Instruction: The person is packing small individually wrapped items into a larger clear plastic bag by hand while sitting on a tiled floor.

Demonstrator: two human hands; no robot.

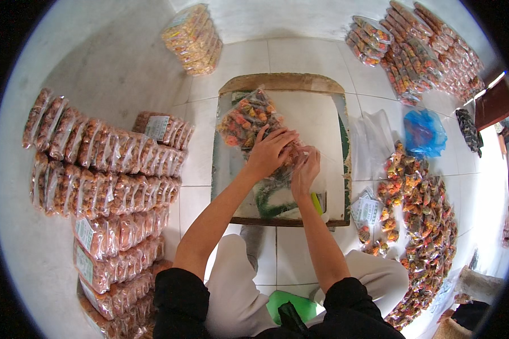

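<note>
A clear plastic bag [254, 114] of small wrapped orange, red and dark-green pieces lies slantwise on a low, worn wooden table [318, 118]. My left hand [273, 150] is spread over the bag's middle, holding it down. At its near right end, my right hand [306, 169] pinches the loose clear film with bent fingers. The contents beneath both hands are partly hidden. Just beside my right forearm is a bright yellow-green object [316, 203], partly covered and not identifiable. Worn green paint [271, 201] shows on the tabletop near me.
Tall stacks of bagged brown snacks [110, 182] stand on the left. Loose small packets [428, 216] are heaped at right, near printed labels [367, 209], clear empty bags [371, 135] and a blue plastic bag [425, 133]. More bagged stacks [420, 59] line the back. Another person [471, 315] is partly visible lower right.
</note>
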